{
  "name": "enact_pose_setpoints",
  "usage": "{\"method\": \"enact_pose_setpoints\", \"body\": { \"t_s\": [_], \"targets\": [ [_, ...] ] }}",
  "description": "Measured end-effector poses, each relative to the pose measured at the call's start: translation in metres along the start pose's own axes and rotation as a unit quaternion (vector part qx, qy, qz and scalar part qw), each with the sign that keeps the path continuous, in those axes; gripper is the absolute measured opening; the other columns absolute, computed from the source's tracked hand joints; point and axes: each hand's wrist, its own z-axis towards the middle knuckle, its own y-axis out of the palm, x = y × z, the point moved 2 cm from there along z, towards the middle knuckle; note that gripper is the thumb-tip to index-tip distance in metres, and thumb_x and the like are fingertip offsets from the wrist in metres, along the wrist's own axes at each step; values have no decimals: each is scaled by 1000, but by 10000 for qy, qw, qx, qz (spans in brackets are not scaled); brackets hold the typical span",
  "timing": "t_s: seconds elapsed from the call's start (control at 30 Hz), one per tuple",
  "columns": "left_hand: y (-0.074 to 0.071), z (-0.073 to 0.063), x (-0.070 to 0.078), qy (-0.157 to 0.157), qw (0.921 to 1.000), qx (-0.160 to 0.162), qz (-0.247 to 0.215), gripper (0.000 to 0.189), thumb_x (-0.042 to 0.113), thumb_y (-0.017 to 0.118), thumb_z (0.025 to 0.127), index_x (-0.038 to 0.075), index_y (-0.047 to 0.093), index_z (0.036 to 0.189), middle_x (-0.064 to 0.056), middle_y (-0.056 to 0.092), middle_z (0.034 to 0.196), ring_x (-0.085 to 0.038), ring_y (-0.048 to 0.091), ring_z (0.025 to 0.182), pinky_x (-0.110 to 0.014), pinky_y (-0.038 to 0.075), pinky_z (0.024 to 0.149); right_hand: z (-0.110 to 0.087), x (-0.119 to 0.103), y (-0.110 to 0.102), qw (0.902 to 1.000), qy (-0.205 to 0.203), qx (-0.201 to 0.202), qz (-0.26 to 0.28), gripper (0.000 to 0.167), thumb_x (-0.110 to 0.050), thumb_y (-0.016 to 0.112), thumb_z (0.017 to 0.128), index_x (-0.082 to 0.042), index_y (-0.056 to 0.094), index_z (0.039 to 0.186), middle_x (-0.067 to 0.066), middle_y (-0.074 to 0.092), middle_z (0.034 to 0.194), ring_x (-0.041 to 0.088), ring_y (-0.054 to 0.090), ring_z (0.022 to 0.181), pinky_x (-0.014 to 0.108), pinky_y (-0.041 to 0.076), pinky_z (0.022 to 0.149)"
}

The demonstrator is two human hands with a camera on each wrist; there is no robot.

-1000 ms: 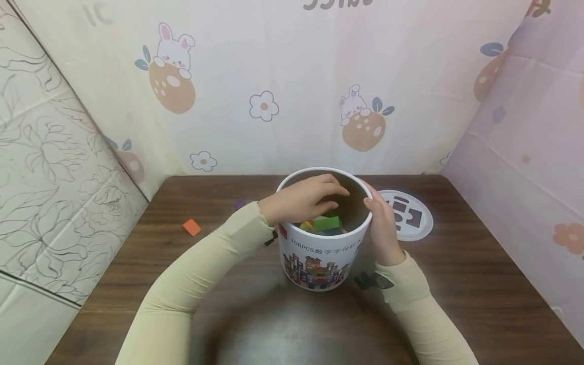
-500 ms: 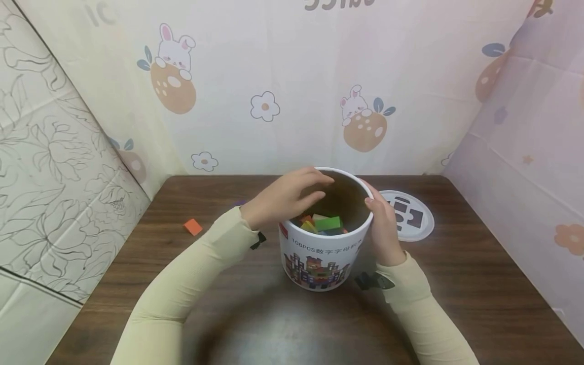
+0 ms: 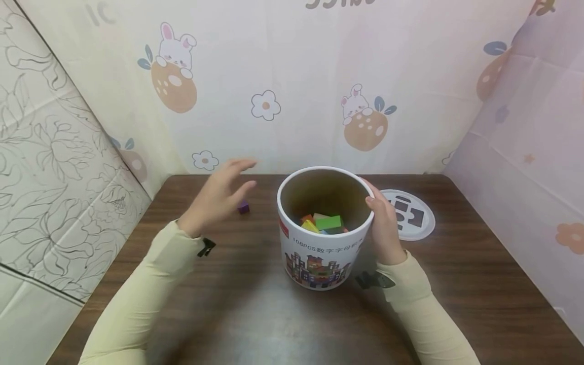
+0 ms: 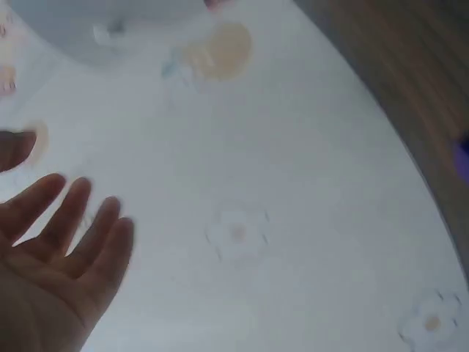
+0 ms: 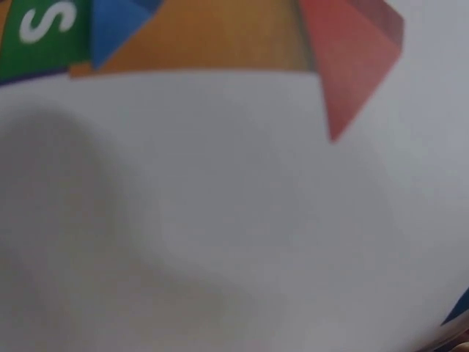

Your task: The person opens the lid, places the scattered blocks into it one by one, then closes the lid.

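A white printed bucket [image 3: 315, 253] stands upright on the table with colourful blocks low inside, among them a green block [image 3: 328, 223] and a yellow block [image 3: 310, 226]. My right hand [image 3: 384, 223] holds the bucket's right side, thumb at the rim and fingers partly hidden behind it. The bucket's printed wall [image 5: 205, 183] fills most of the right wrist view. Left of the bucket, my left hand [image 3: 216, 195] is in the air with fingers spread and nothing in them. A small purple block [image 3: 244, 207] lies on the table just right of it.
A round white lid [image 3: 417, 233] with dark shaped openings lies behind and right of the bucket. The brown wooden table [image 3: 456, 304] ends at patterned cloth [image 3: 296, 137] at the back.
My left hand has come out of the bucket's mouth and moved left, uncovering the purple block. An orange block seen earlier is now hidden behind that hand. My right hand has stayed put.
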Motion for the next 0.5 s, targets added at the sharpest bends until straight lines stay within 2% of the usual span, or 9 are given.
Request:
{"method": "enact_pose_setpoints", "body": {
  "t_s": [0.13,0.23,0.37,0.5],
  "targets": [
    [-20,-23,-31,-518,9980,-244,280,52,21,61,97,3,46,143,-18,47,146,-34,41,138,-53,33,113,0,0,1,10000,23,-18,-6,49,-30,31,101,-18,48,145,6,50,146,20,47,129,38,40,107],
    [-29,-42,-58,-1005,9935,-364,399,54,23,60,98,2,43,145,-21,45,147,-38,40,137,-57,33,111,1,0,1,10000,-5,-2,66,49,-29,32,101,-17,48,145,6,50,147,18,47,129,38,39,108],
    [-29,-66,-96,-1728,9825,-513,467,56,23,60,98,2,40,147,-25,43,146,-42,39,136,-60,33,110,2,1,0,9999,0,40,142,48,-30,33,100,-17,48,145,5,50,147,16,47,129,36,39,107],
    [-23,-87,-129,-2254,9699,-748,532,59,26,59,98,0,38,147,-29,39,147,-46,37,135,-62,32,109,0,0,0,9998,88,49,196,49,-29,33,101,-16,48,145,6,50,147,15,47,128,32,40,106]
  ]
}}
